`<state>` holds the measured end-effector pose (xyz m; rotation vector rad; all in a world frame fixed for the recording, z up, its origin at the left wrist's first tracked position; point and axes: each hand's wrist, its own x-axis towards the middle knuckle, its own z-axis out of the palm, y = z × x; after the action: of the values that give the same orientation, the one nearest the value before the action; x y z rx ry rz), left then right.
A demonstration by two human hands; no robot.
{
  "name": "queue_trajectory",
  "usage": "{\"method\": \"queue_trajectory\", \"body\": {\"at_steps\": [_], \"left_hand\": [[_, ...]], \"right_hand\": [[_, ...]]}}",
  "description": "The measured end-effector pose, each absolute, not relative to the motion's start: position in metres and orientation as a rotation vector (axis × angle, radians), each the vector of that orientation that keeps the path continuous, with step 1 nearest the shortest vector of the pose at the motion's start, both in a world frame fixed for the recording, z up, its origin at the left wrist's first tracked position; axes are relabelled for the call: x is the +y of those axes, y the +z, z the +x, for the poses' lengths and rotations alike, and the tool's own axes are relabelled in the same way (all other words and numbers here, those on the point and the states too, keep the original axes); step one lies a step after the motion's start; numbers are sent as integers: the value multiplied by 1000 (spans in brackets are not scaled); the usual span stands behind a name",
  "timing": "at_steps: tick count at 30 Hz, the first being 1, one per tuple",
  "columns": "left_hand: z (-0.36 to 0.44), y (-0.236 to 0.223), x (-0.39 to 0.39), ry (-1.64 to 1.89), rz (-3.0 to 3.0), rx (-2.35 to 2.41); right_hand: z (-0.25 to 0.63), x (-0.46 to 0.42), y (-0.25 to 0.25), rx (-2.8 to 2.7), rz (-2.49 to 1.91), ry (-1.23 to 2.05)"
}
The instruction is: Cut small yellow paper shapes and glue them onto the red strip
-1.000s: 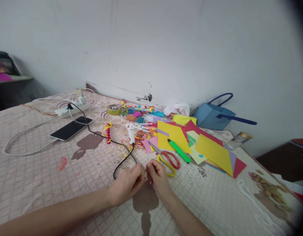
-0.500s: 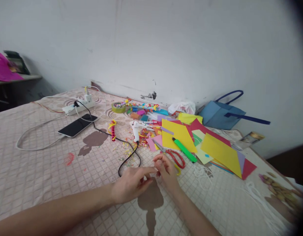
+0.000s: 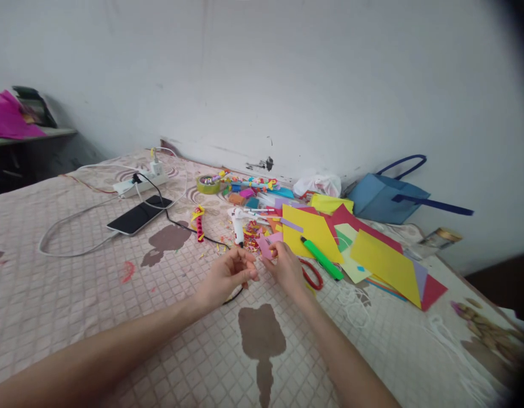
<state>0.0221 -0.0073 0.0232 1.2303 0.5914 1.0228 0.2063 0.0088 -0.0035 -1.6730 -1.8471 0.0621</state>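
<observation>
My left hand (image 3: 230,276) is over the tablecloth, its fingers curled towards the thumb. Anything between those fingertips is too small to make out. To its right, my right hand (image 3: 286,271) has thumb and fingers bent together at the edge of some pink paper (image 3: 264,245). Whether it grips the paper or something smaller is unclear. Beneath and beside the right hand are scissors with a red handle (image 3: 313,276), their blades mostly covered. A white glue gun (image 3: 236,226) lies just beyond the hands, its black cord running behind my left hand.
Yellow paper sheets (image 3: 383,263) and a green cutter (image 3: 322,259) lie right. White string (image 3: 353,306) is nearby. A red, yellow-tipped roll (image 3: 199,224), a phone (image 3: 140,215) and a power strip (image 3: 138,184) are left. A blue bag (image 3: 385,198) leans against the wall.
My hands, fingertips together before, have moved apart. Both have shifted forward, the right one now over the scissors and beside the pink paper. The view has turned slightly left.
</observation>
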Motion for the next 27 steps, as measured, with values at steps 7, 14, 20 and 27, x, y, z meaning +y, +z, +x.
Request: {"method": "queue_trajectory", "body": {"at_steps": [7, 14, 20, 27], "left_hand": [[17, 26, 1, 1090, 1229, 698], [17, 17, 5, 1096, 1243, 738], [15, 15, 7, 1141, 1265, 709], [4, 14, 14, 1119, 1399, 711]], "right_hand": [[244, -6, 6, -1848, -1899, 5], [277, -23, 6, -1920, -2041, 62], [282, -21, 1, -1890, -2111, 132], [292, -21, -2, -1791, -2086, 190]]}}
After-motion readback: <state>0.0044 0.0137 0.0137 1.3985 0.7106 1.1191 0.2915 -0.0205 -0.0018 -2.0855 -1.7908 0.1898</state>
